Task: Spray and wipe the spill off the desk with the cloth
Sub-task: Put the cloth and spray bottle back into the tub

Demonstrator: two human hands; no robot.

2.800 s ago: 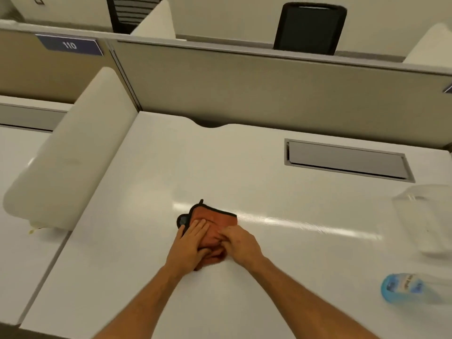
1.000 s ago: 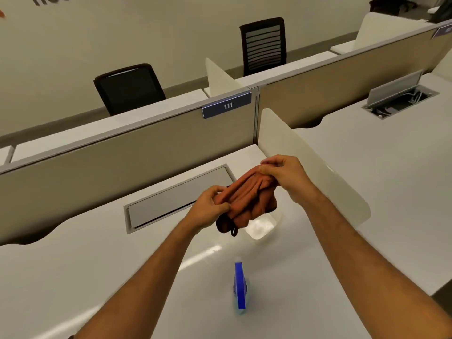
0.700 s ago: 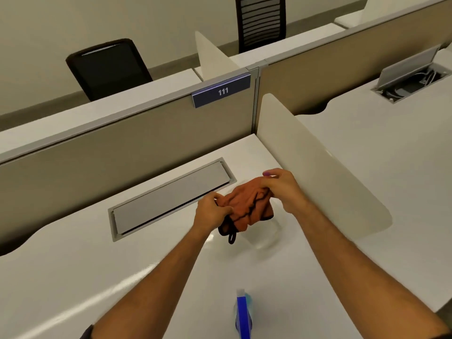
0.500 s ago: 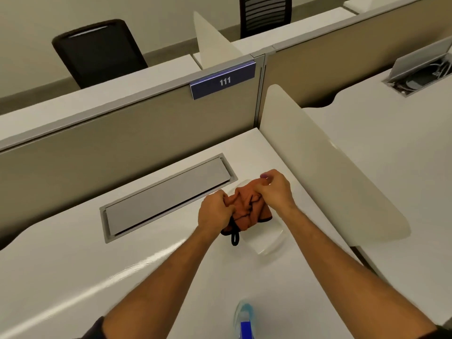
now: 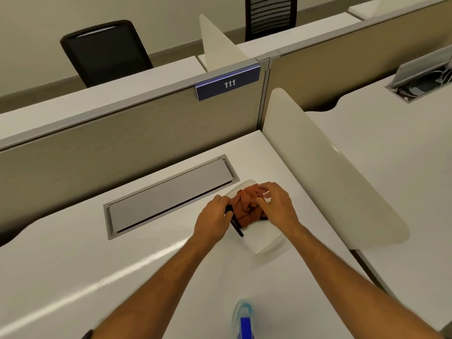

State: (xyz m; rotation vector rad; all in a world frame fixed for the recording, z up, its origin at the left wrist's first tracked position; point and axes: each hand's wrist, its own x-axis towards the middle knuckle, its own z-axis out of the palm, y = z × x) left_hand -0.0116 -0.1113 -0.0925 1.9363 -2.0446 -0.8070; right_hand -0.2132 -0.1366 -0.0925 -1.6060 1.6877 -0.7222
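Note:
A bunched orange cloth [image 5: 245,206] with a black edge and loop lies in a clear plastic tray [image 5: 265,243] on the white desk [image 5: 97,260]. My left hand [image 5: 214,220] grips the cloth's left side by the black edge. My right hand [image 5: 277,206] pinches its right side from above. The spray bottle [image 5: 244,319], clear with a blue head, stands at the bottom edge of the view, between my forearms.
A grey cable hatch [image 5: 168,194] is set in the desk left of the tray. A cream side divider [image 5: 325,165] runs along the desk's right edge. The beige partition [image 5: 122,143] with sign 111 closes the back. Black chairs stand beyond.
Both hands carried the cloth from the desk's left side to the right and lowered it from mid-air into the clear tray. The view tilted down.

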